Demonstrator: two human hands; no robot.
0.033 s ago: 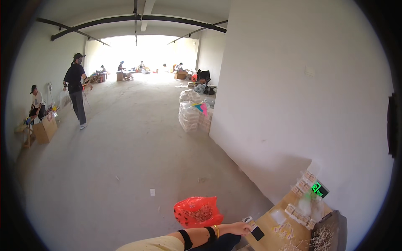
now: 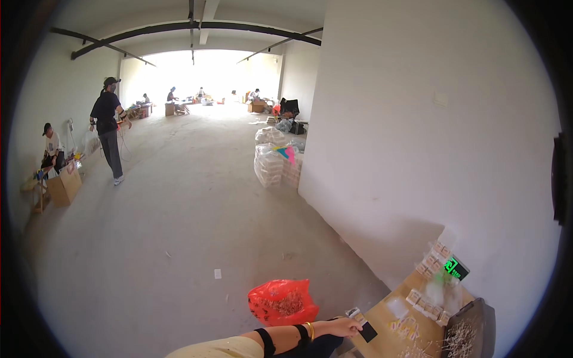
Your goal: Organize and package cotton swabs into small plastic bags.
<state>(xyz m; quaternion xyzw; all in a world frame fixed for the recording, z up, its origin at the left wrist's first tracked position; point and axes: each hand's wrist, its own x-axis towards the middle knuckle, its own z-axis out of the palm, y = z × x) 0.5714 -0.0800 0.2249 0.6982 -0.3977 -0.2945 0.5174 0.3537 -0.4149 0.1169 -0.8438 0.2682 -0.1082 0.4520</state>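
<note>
My left arm, with a yellow bracelet and black straps, reaches in from the lower edge. My left hand [image 2: 345, 327] is at the near-left edge of a wooden tabletop [image 2: 382, 310], fingers curled. A flat dark rectangle [image 2: 367, 332] shows just past the fingertips, and a small whitish printed piece [image 2: 355, 314] shows behind the hand. What the fingers grip, if anything, is hidden. Yellow-and-white small pieces [image 2: 404, 327] lie on the tabletop to the right of the hand. My right hand is out of view.
A grey bin [image 2: 486, 325] of thin white-tipped sticks, small packs [image 2: 427, 305] and a green-lit display [image 2: 456, 269] are at the right. On the floor is a red plastic bag [image 2: 310, 298]. Wrapped stacks [image 2: 268, 164] stand by the wall; a person [image 2: 107, 125] stands far left.
</note>
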